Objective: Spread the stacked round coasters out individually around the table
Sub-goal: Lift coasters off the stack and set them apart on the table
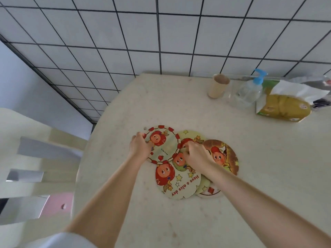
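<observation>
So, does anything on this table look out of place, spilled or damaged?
Nothing looks spilled or broken. The round coasters lie overlapped in a loose heap rather than apart, the left hand on the red-bordered coaster. The tissue pack lies at an angle by the pump bottle.

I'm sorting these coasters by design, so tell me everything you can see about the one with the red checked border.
The red-bordered coaster is round, flat and pale, ringed with red and white blocks, with a red cartoon fruit face near its far edge. It lies on top at the fan's left end, overlapping its neighbours. The left hand grips its left edge.
</observation>
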`<state>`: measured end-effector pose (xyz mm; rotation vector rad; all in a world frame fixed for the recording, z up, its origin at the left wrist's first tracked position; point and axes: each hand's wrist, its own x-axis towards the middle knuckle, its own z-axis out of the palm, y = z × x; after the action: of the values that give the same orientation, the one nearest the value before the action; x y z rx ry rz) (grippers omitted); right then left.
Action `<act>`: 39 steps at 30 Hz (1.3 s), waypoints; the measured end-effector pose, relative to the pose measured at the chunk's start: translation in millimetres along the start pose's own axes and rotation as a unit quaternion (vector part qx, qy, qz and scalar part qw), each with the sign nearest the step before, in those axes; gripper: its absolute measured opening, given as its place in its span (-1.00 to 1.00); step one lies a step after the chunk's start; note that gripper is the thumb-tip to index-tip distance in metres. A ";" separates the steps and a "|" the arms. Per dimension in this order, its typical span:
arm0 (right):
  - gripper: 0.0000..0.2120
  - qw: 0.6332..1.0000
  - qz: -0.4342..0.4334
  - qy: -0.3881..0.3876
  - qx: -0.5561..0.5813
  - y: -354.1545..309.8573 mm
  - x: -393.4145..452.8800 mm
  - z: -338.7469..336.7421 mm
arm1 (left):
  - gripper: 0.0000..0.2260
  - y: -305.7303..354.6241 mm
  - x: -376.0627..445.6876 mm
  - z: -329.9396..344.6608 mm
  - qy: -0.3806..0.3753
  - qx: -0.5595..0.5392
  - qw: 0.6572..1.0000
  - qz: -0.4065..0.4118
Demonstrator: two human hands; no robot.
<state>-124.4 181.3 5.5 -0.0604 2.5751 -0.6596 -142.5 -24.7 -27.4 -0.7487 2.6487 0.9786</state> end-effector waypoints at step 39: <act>-0.63 0.999 0.033 -0.020 0.022 -4.8 -14.5 0.8 | -0.74 -22.6 -92.9 22.2 -0.135 -0.253 0.940 -0.183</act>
<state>-111.6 179.0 13.5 0.0253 2.5117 -0.6828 -51.3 11.1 -22.3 -1.0691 1.9399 1.5346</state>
